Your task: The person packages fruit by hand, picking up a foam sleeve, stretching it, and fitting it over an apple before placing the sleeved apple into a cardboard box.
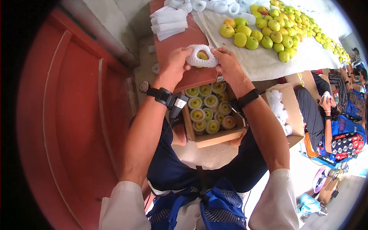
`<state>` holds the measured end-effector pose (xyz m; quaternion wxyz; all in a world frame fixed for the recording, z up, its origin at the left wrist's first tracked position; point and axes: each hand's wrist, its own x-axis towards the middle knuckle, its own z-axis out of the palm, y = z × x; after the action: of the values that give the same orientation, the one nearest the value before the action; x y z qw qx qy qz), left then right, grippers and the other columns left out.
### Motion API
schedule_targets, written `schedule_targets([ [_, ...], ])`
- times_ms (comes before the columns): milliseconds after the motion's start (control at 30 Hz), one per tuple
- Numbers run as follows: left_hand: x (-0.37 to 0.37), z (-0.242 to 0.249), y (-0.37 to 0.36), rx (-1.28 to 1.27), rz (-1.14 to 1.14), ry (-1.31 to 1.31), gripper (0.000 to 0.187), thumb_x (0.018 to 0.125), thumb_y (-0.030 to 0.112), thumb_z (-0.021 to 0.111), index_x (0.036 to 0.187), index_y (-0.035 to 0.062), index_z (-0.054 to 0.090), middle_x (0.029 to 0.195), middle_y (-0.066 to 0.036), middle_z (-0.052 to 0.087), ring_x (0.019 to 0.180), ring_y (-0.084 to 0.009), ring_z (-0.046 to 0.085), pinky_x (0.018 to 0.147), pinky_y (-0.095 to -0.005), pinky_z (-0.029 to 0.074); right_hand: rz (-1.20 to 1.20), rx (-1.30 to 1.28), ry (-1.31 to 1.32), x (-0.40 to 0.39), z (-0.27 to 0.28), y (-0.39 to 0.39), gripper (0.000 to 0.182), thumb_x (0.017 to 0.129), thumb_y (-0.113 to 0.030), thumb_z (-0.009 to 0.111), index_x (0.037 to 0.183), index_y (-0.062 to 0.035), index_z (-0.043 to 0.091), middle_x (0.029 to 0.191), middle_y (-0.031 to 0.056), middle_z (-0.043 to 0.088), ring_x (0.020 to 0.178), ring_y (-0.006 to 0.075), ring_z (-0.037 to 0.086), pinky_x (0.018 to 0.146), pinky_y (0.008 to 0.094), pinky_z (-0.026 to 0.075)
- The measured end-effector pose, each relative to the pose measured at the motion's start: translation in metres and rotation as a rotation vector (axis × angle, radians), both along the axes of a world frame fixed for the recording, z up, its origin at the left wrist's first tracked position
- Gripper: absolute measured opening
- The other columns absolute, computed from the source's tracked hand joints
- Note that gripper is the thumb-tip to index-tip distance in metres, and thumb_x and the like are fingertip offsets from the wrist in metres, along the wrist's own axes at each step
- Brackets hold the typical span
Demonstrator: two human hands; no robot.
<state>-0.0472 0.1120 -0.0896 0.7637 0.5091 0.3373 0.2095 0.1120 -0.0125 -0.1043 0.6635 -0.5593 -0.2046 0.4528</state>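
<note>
Over the near edge of the red table, a white foam net sleeve is stretched wide between my two hands. A yellow-green apple shows through the sleeve's opening. My left hand pinches the left side of the net, and my right hand pinches its right side. Below them, between my legs, stands a cardboard box holding several apples in foam nets.
Flattened foam nets lie at the table's far left. Loose apples are heaped on a white cloth. Another carton with white foam nets stands at my right. Co-workers sit further right; a red door is at left.
</note>
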Motion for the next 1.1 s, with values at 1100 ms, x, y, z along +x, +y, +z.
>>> schedule_targets([
  [1100,0.022,0.005,-0.038,-0.090,0.147,-0.133,0.021,0.108,0.034,0.053,0.107,0.0136,0.058,0.089,0.003,0.061,0.074,-0.0072,0.055,0.058,-0.0240,0.042,-0.377,0.034,-0.260,-0.020,0.021,0.001,0.028,0.100,-0.022,0.063,0.108,0.0042,0.061,0.094,0.0064,0.064,0.082,0.0116,0.056,0.071,0.0266,0.048],
])
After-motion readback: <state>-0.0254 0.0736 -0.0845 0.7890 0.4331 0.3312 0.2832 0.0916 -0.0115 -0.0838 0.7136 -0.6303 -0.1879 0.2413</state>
